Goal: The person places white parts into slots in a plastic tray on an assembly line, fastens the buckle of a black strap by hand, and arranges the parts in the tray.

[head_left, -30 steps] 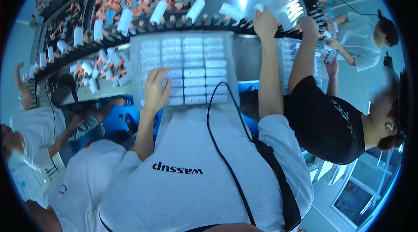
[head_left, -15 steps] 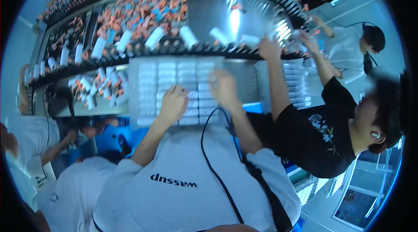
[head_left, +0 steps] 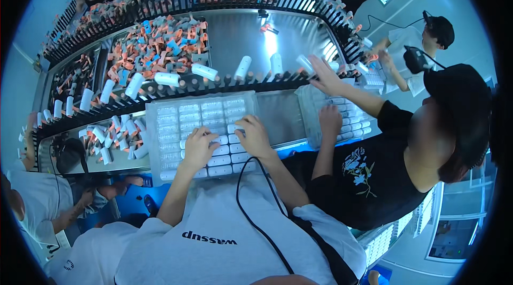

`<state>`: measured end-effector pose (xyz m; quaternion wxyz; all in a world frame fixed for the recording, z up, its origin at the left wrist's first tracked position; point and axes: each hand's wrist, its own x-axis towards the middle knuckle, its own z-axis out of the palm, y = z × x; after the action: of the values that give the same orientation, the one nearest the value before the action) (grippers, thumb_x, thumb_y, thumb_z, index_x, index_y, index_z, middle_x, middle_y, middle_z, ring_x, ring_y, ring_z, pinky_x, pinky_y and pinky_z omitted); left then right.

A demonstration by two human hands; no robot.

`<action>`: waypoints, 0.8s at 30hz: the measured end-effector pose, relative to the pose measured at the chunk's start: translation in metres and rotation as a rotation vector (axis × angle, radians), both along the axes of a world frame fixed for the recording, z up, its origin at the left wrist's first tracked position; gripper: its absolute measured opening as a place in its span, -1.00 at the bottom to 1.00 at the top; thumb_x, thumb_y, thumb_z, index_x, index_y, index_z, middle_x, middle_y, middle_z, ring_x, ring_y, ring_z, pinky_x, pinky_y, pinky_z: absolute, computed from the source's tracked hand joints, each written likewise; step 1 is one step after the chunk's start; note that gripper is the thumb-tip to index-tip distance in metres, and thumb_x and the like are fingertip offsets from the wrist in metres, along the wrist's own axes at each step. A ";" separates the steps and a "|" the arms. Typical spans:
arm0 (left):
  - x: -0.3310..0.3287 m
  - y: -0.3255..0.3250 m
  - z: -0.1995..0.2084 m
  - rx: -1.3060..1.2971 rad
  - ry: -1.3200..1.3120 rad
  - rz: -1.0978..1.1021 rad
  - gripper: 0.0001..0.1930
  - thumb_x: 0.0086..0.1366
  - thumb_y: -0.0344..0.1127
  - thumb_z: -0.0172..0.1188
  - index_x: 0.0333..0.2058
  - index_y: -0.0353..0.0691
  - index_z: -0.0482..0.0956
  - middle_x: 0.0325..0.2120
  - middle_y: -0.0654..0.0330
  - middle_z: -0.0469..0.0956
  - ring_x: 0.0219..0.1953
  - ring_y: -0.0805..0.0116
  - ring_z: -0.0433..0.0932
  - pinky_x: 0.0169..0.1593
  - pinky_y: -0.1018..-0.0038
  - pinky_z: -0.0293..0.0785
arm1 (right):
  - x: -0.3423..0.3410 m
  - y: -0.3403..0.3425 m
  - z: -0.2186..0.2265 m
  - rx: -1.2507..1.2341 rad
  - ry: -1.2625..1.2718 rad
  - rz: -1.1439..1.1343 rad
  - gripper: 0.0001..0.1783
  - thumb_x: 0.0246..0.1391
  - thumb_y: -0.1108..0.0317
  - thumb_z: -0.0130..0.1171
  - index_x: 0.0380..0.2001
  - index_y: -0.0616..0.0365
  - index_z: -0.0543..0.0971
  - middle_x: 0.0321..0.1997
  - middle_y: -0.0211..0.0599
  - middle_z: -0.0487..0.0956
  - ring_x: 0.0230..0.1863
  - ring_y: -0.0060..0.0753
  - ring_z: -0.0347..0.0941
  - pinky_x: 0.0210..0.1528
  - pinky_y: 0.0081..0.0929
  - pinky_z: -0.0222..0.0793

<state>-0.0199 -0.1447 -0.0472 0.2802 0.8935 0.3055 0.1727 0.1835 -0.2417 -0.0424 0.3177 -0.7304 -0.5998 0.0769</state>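
Note:
A clear plastic tray (head_left: 155, 148) lies in front of me, with rows of rounded white pieces (head_left: 219, 160) in its nearer slots. My left hand (head_left: 199, 151) rests over the tray's middle, its fingers bent down around the end of a white piece (head_left: 220, 139). Just right of it, my right hand (head_left: 253, 136) is closed at the fingertips on another white piece (head_left: 233, 128) in the right column. My palms and fingers hide part of both pieces. The farther slots look see-through, with no white pieces visible in them.
Beyond the tray, a dark rack conveyor (head_left: 187, 90) carries white cylinders (head_left: 166, 79). Orange, grey and blue parts (head_left: 155, 44) are heaped behind it. At right, a co-worker's hand (head_left: 327, 77) reaches to the conveyor above another tray (head_left: 350, 119). White-and-orange parts (head_left: 115, 135) lie at left.
My right hand, blurred above the tray's right side before, has come down to a white piece. My left hand stays over the tray. The view has shifted, and the co-worker's arms have moved.

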 end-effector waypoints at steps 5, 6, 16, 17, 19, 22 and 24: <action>0.006 0.002 0.002 -0.012 -0.024 0.035 -0.76 0.04 -0.32 0.43 -0.25 -0.13 0.74 -0.24 0.14 0.53 -0.14 0.08 0.53 -0.07 0.21 0.50 | 0.005 0.001 0.006 -0.046 0.029 0.001 -0.75 -0.05 0.41 0.36 -0.21 0.08 0.69 -0.13 -0.21 0.51 0.01 -0.06 0.42 0.06 -0.14 0.34; 0.006 0.002 0.001 -0.014 -0.012 0.028 -0.76 0.04 -0.32 0.43 -0.25 -0.13 0.74 -0.24 0.14 0.53 -0.14 0.08 0.53 -0.07 0.21 0.50 | 0.005 0.000 0.005 -0.044 0.021 0.005 -0.75 -0.03 0.42 0.34 -0.20 0.08 0.68 -0.12 -0.21 0.51 0.02 -0.06 0.41 0.06 -0.13 0.34; 0.001 -0.004 0.001 0.074 -0.033 -0.035 -0.72 0.13 -0.40 0.34 -0.16 -0.25 0.58 -0.16 0.10 0.54 -0.07 0.01 0.50 -0.02 0.20 0.46 | 0.010 -0.016 -0.001 0.230 0.321 -0.105 -0.69 0.23 0.44 0.16 0.03 0.26 0.48 -0.13 0.00 0.58 -0.16 0.07 0.53 -0.07 -0.12 0.43; 0.001 -0.005 0.002 0.084 -0.104 -0.015 -0.72 0.15 -0.42 0.33 -0.14 -0.26 0.55 -0.12 0.07 0.56 -0.05 -0.02 0.51 0.00 0.19 0.46 | 0.012 -0.018 -0.002 0.220 0.473 -0.156 -0.70 0.28 0.43 0.12 0.05 0.29 0.47 -0.15 0.02 0.60 -0.22 0.01 0.58 -0.12 -0.16 0.47; 0.005 -0.007 0.004 0.096 -0.173 -0.001 -0.71 0.17 -0.44 0.31 -0.13 -0.28 0.52 -0.09 0.04 0.57 -0.03 -0.05 0.52 0.02 0.17 0.46 | 0.016 -0.019 -0.012 0.308 0.643 -0.206 -0.68 0.31 0.42 0.11 0.07 0.30 0.46 -0.14 -0.03 0.62 -0.22 -0.14 0.60 -0.15 -0.25 0.48; 0.003 -0.014 0.005 -0.006 -0.282 0.092 -0.71 0.19 -0.46 0.35 -0.13 -0.30 0.50 -0.08 0.00 0.62 -0.05 0.01 0.61 0.00 0.24 0.54 | 0.020 -0.020 -0.009 0.409 0.849 -0.270 -0.64 0.33 0.40 0.14 0.12 0.31 0.45 -0.14 -0.19 0.63 -0.19 -0.54 0.55 -0.15 -0.47 0.47; 0.004 -0.016 0.000 -0.350 -0.346 0.157 -0.55 0.17 -0.44 0.42 0.02 -0.32 0.49 -0.13 -0.01 0.66 -0.12 0.16 0.69 -0.06 0.33 0.60 | 0.031 -0.022 -0.018 0.396 1.003 -0.333 -0.69 0.35 0.38 0.11 0.08 0.32 0.48 -0.17 -0.25 0.63 -0.22 -0.57 0.53 -0.11 -0.52 0.44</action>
<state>-0.0157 -0.1610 -0.0476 0.4642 0.7622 0.3469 0.2886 0.2147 -0.2634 -0.0609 0.7029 -0.6154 -0.2549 0.2494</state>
